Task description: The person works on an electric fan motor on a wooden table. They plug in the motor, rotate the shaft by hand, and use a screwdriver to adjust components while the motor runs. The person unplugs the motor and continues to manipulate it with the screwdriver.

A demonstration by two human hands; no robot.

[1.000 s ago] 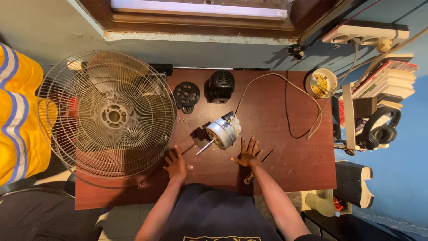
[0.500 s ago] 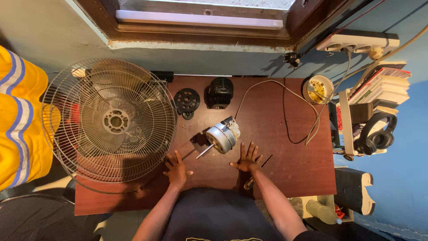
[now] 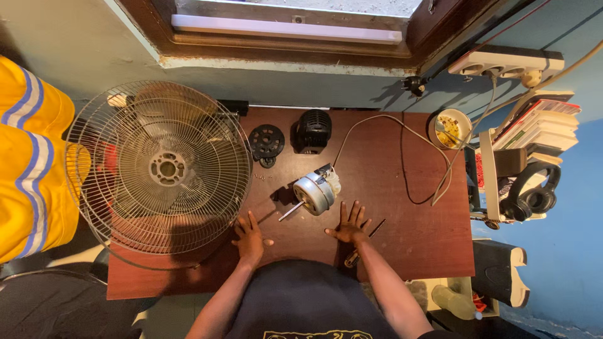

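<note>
A silver fan motor point(image 3: 315, 192) with a thin shaft lies on the dark red table point(image 3: 414, 238), its grey cord looping to the right. My left hand point(image 3: 249, 236) rests flat on the table, fingers spread, just below and left of the motor. My right hand point(image 3: 348, 226) lies flat too, fingers apart, directly below the motor and partly over a screwdriver point(image 3: 359, 248). Neither hand holds anything. A round wire fan guard point(image 3: 160, 167) covers the table's left side.
Two black plastic motor covers point(image 3: 266, 143) point(image 3: 313, 130) sit at the table's far edge. A small bowl point(image 3: 450, 128) of parts stands at the far right. Books, headphones point(image 3: 532, 192) and a power strip point(image 3: 505, 61) crowd the right. A yellow striped garment point(image 3: 28, 163) hangs left.
Both hands stay flat in the same spots on the table. Only the camera view has shifted slightly.
</note>
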